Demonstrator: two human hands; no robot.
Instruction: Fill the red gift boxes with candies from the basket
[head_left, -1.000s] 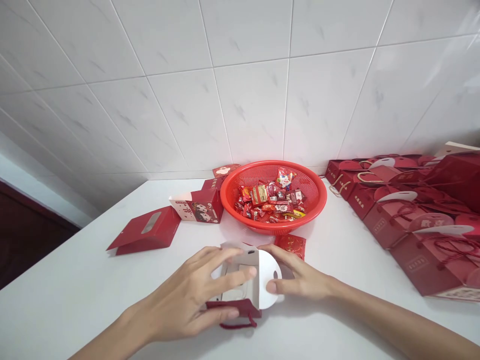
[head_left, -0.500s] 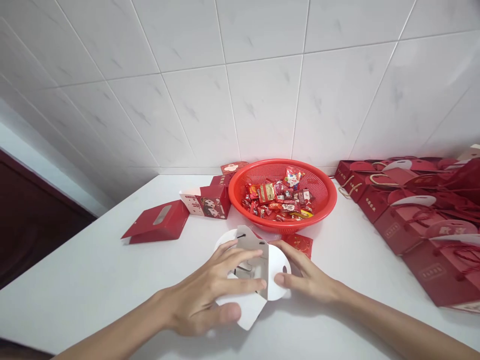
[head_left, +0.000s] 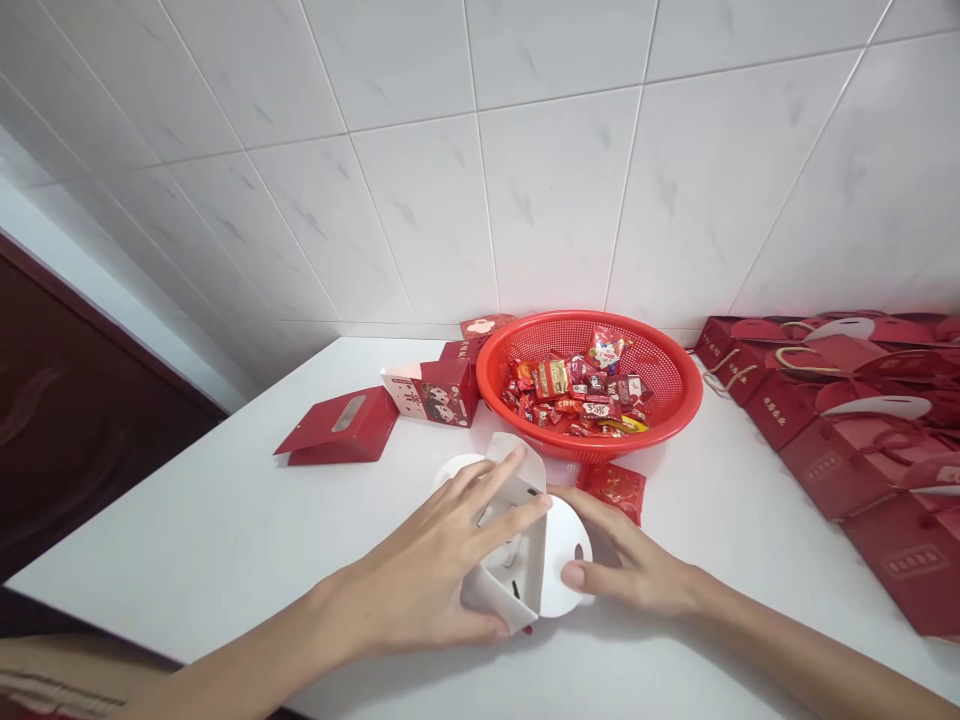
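A small paper gift box (head_left: 529,555), white inside, stands on the table in front of me with its top flaps spread. My left hand (head_left: 457,560) reaches over it with fingers stretched apart. Its index fingertip touches the far flap, another fingertip meets the right rim, and the thumb lies along the near flap. At the box's right side, my right hand (head_left: 630,565) has its thumb on the round white flap with a slot and its fingers behind the wall. Black slots show in the flaps. My left hand hides part of the interior.
Behind the box is a red plastic basket (head_left: 589,445) of wrapped candies (head_left: 577,395). A red packet (head_left: 615,490) lies before it. Left are a flattened red box (head_left: 345,430) and a patterned box (head_left: 442,390). Several red gift boxes (head_left: 840,450) stand right, near the tiled wall (head_left: 420,220).
The near flap, folded outward before, now stands more upright with my left thumb against it. My left index finger has moved onto the far flap. The view has shifted slightly left.
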